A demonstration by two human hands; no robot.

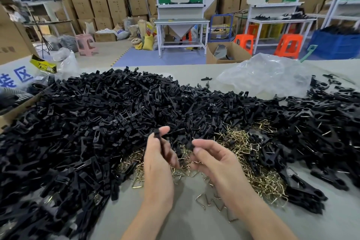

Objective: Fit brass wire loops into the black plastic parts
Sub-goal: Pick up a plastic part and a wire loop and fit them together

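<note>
You have two hands in view, low in the centre of the frame. Your left hand [158, 163] grips one black plastic part [157, 136] upright, thumb and fingers curled round it. Your right hand [215, 160] has thumb and forefinger pinched on a small dark piece [191, 145]; it is too blurred to tell what it is.

The black plastic parts [109, 107] lie in one heap spreading from the left edge to the right edge of the table [185, 222], far too many to count. The brass wire loops [239, 142] form one tangled pile just beyond and to the right of your hands, half ringed by the black heap, also past counting. A few loose loops [201, 199] lie on bare table between your wrists.

One crumpled clear plastic bag [263, 76] sits at the upper right of the table. Behind it stand one open cardboard box [233, 52], at least three orange stools [288, 45], one pink stool [85, 44] and one blue crate [335, 46]. Two white workbenches [181, 21] with green panels stand at the top centre.

At the left edge a white sign [21, 78] carries blue Chinese characters; "区" reads clearly. The yellow-and-black label [43, 65] beside it cannot be read.
</note>
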